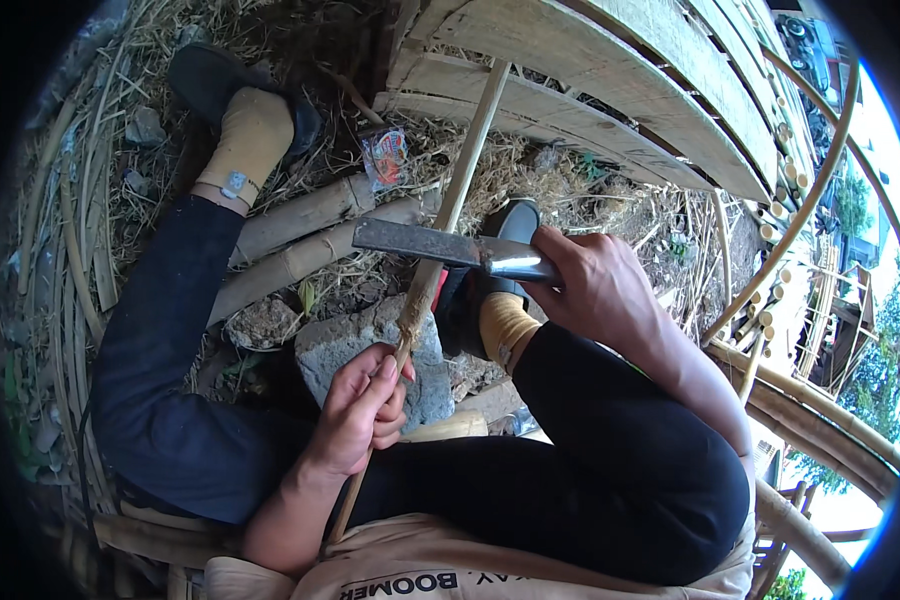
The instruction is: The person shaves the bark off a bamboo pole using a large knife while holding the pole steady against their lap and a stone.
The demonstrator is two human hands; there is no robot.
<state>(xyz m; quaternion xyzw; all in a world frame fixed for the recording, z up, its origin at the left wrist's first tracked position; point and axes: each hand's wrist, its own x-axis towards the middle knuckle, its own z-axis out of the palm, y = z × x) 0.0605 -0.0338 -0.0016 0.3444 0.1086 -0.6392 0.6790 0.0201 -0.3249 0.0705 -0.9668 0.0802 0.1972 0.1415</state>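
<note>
My left hand is closed round the lower part of a long bamboo strip. The strip slants from my lap up to the wooden slats, and a rough, frayed node shows just above my fingers. In my right hand is the handle of a machete-like knife with a broad, dark, blunt-ended blade. Its blade lies across the strip above the node, pointing left; whether its edge touches the strip, I cannot tell. Below the strip sits a grey stone block.
Bamboo poles lie on straw-covered ground between my feet, near a crumpled colourful wrapper. A wooden slatted panel stands ahead. Thin bamboo strips pile up at the left. Curved bamboo and cut pole ends are at the right.
</note>
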